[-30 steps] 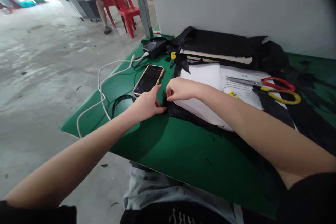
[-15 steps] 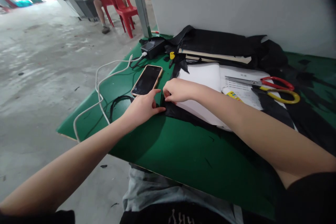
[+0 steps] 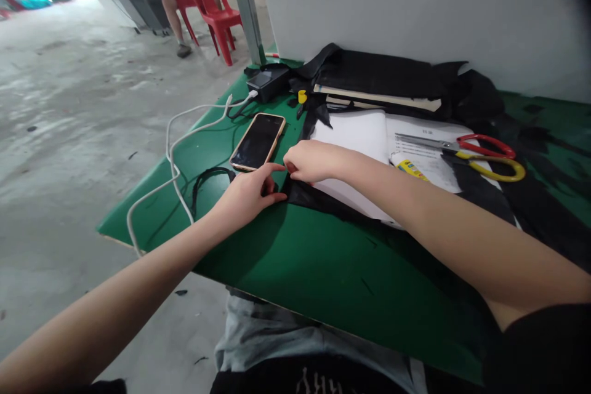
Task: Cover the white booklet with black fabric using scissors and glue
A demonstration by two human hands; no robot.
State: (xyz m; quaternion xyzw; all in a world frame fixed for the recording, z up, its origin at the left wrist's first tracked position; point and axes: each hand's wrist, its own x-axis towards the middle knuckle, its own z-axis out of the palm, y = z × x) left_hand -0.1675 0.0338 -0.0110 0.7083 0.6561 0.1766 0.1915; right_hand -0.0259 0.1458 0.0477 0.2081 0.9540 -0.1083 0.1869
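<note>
Head: seeing pale boards [image 3: 392, 98] inside black wrapping [image 3: 383, 68], far side. Noting bare green table [image 3: 300, 265] along near edge. Following black cloth [image 3: 308, 196], running left to right beneath white pages [image 3: 351, 129]. Spreading left hand [image 3: 249, 192], thumb and forefinger apart, at its near-left corner; curling right hand [image 3: 311, 161] there, unable to tell if gripping.

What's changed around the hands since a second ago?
The right hand has shifted slightly left, and the left hand has drawn its index finger down, so their fingertips now nearly meet by the black material. No clear grasp or release shows. The phone, scissors and white pages stayed put.
</note>
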